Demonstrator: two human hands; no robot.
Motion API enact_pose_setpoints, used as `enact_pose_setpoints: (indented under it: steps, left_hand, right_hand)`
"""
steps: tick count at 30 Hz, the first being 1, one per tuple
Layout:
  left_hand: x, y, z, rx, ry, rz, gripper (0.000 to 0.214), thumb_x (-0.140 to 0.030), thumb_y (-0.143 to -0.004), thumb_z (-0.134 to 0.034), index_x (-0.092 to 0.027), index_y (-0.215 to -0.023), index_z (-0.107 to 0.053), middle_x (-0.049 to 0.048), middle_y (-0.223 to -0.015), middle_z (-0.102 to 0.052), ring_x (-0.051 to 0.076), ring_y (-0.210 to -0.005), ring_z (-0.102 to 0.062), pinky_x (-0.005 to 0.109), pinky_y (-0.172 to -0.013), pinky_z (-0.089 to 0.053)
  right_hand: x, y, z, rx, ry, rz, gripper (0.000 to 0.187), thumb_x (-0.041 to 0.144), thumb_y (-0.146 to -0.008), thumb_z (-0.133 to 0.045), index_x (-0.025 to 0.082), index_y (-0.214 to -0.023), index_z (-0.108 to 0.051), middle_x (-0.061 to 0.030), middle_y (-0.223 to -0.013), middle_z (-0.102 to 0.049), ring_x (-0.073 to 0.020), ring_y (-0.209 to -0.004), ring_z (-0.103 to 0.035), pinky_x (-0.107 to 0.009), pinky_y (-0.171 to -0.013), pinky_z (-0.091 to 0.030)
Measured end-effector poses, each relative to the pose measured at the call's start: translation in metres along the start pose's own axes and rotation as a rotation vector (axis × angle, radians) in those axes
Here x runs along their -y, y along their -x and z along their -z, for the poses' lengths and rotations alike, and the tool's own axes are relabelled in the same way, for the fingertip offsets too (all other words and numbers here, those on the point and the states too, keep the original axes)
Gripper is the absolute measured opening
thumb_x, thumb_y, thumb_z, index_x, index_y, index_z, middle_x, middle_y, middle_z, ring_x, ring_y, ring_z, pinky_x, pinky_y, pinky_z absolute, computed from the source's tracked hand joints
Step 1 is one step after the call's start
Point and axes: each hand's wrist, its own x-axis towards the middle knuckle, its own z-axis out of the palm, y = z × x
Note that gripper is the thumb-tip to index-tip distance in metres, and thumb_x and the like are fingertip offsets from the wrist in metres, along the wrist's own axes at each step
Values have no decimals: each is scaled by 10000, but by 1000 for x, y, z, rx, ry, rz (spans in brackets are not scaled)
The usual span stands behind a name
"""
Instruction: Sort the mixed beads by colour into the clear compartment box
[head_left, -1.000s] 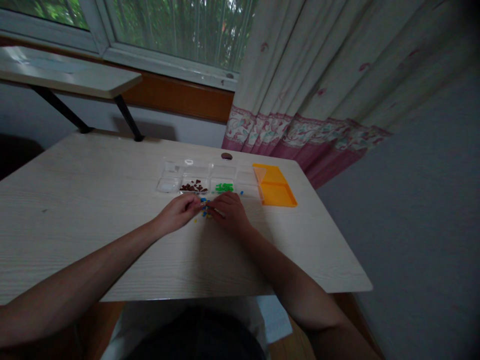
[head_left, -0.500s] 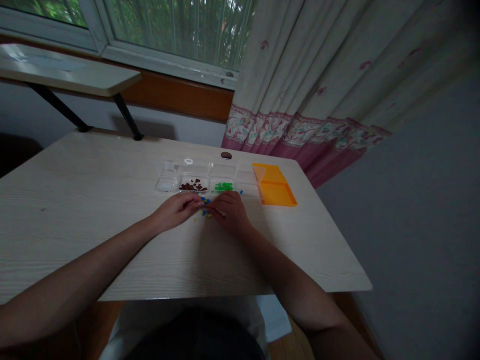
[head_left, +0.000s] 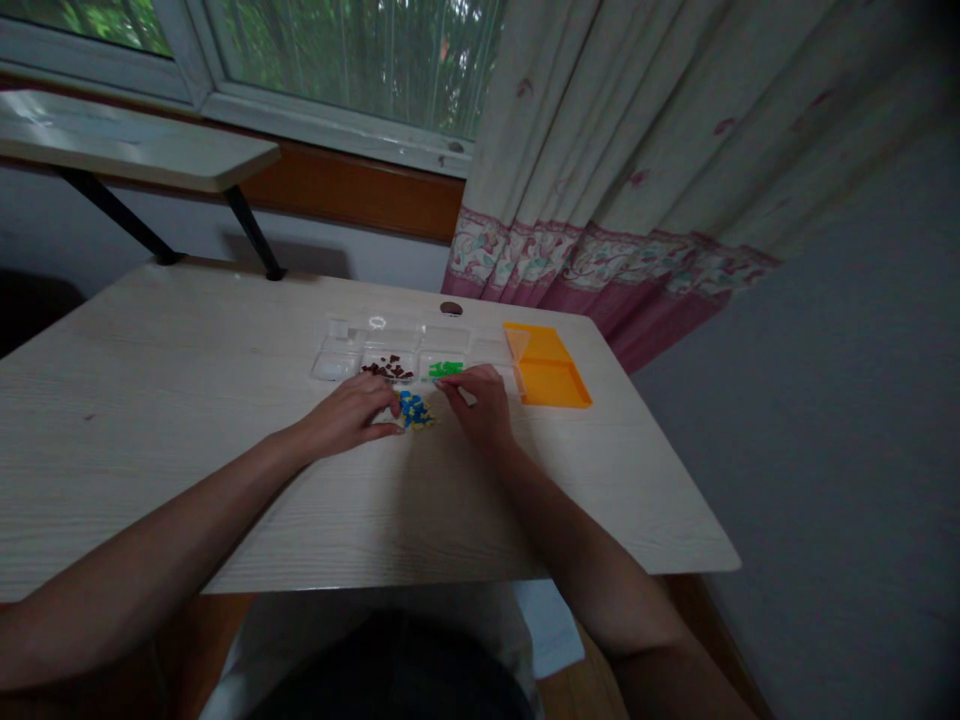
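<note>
A small heap of blue and yellow beads (head_left: 413,410) lies on the pale wooden table (head_left: 187,400) between my hands. My left hand (head_left: 352,408) rests just left of the heap, fingers curled, thumb beside the beads. My right hand (head_left: 480,400) is lifted a little toward the clear compartment box (head_left: 352,352), its fingertips pinched near the green beads (head_left: 446,369); what they hold is too small to see. Brown beads (head_left: 388,368) fill the compartment left of the green ones.
An orange lid (head_left: 551,370) lies right of the clear box. A round cable hole (head_left: 451,308) sits at the table's far edge. A curtain hangs behind on the right, and a second table stands at the back left under the window.
My right hand has moved up and right, off the bead heap toward the green compartment. The blue and yellow beads now show uncovered. My left hand stayed about where it was.
</note>
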Motion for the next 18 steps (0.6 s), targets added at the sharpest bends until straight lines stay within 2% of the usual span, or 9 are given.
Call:
enact_pose_setpoints:
  steps: [5, 12, 18]
  left_hand:
    - [-2, -1, 4, -35, 8, -5, 306, -501, -902, -569, -213, -986, -629, 61, -971, -601, 223, -966, -534, 346, -874, -401]
    - [4, 0, 6, -161, -37, 95, 302, -395, -952, -494, -203, -1144, -626, 72, -968, -592, 214, -946, -537, 353, -889, -410]
    - [0, -1, 0, -110, -95, 70, 311, -413, -951, -506, -207, -1142, -642, 81, -999, -592, 223, -970, -532, 367, -892, -425]
  right_hand:
    - [-7, -4, 7, -44, 48, -81, 175, 370, -910, -620, 255, -877, -748, -22, -877, -746, -196, -897, -618, -359, -868, -410]
    - [-36, -11, 22, -197, 219, -216, 179, 344, -906, -611, 240, -846, -744, -46, -918, -700, -219, -948, -543, -371, -875, -369]
    - [-54, -10, 25, -36, 345, -338, 156, 324, -865, -635, 237, -831, -761, -58, -1014, -663, -239, -1020, -484, -379, -867, -334]
